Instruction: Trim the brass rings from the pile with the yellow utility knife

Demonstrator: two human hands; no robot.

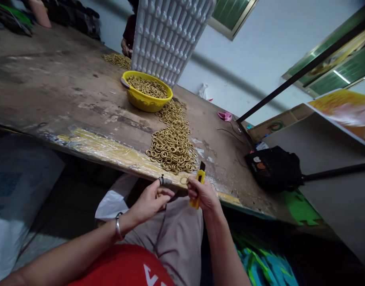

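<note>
My right hand [204, 193] is closed around a yellow box cutter [197, 190], whose dark blade points up and away from me. A single brass-coloured ring [184, 180] sits at the tips of its thumb and forefinger, just over the table's front edge. To its left, my left hand [152, 201] has loosely curled fingers with gaps between them, and I see nothing in it. Dark wrapping [162, 180] covers one of its fingertips. Right beyond both hands lies a heap of brass-coloured rings [173, 149], trailing back to a yellow basin [146, 102] filled with similar rings.
Clear tape covers a yellow strip [105, 149] along the edge of the worn wooden table [66, 91]. A ridged translucent panel [170, 35] stands behind the basin, partly hiding another person [127, 43] near more rings [117, 60]. A black bag [273, 169] is at the right.
</note>
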